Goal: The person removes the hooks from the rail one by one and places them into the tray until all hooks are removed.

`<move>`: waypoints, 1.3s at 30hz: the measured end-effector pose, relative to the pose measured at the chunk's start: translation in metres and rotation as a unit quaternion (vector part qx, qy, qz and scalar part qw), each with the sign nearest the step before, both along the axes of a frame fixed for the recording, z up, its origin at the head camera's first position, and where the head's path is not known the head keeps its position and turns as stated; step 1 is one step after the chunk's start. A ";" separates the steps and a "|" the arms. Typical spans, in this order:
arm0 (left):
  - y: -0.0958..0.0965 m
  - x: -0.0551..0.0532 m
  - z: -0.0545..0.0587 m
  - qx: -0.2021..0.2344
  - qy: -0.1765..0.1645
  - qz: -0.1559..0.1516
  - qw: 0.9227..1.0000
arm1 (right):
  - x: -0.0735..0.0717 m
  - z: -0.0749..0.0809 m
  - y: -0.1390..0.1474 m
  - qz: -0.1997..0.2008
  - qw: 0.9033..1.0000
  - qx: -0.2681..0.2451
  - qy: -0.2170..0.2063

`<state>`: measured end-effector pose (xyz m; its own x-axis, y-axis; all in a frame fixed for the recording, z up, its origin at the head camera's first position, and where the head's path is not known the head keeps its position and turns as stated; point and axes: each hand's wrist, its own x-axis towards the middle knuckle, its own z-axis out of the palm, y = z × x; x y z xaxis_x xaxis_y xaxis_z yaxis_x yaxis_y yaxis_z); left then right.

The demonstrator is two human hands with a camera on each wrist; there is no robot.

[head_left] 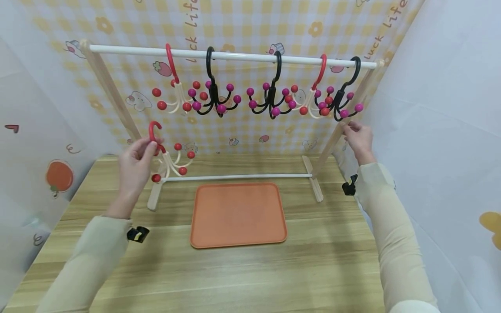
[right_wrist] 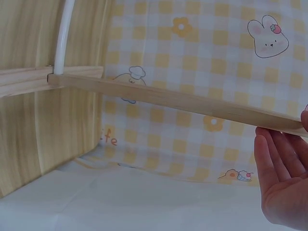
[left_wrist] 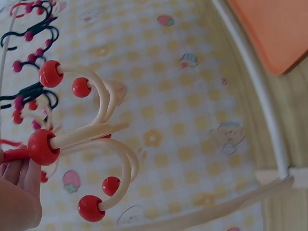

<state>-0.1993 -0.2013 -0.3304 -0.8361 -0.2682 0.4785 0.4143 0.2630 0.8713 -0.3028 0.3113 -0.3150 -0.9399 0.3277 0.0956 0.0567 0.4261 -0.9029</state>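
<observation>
Left of frame, L hand (head_left: 135, 163) pinched red-hooked hanger (head_left: 168, 161); prob. hanging step.
R hand (head_left: 359, 138) held rack post (head_left: 330, 145); next move likely req'd lifting hanger onto top rod (head_left: 242, 56).

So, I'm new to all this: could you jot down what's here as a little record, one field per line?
Left hand: holds a red-hooked hanger with cream arms and red balls, off the rail
Right hand: holds the rack's right post
Upper rail: white, bearing five hangers
Hook colours, left to right: red, black, black, red, black
Ball colours: red on red-hooked hangers, magenta on black-hooked ones
Tray: orange, flat on the wooden table, in front of the rack
</observation>
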 end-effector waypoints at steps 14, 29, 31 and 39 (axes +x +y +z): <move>0.035 -0.008 -0.061 0.007 -0.091 -0.032 0.995 | 0.001 0.000 0.000 0.001 1.000 0.012 0.000; 0.063 -0.003 -0.114 -0.022 -0.134 -0.075 0.988 | 0.000 0.001 0.002 0.005 1.000 -0.005 -0.013; 0.065 -0.004 -0.122 -0.021 -0.130 -0.074 0.989 | 0.000 0.001 0.002 0.005 1.000 -0.002 -0.014; 0.070 -0.006 -0.153 -0.006 -0.117 -0.077 0.990 | 0.001 0.000 0.001 0.005 1.000 -0.001 -0.015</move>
<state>-0.2056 -0.1316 -0.4834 -0.9553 -0.1234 0.2687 0.2371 0.2235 0.9454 -0.3016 0.3125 -0.3146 -0.9457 0.3182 0.0661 0.0799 0.4246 -0.9019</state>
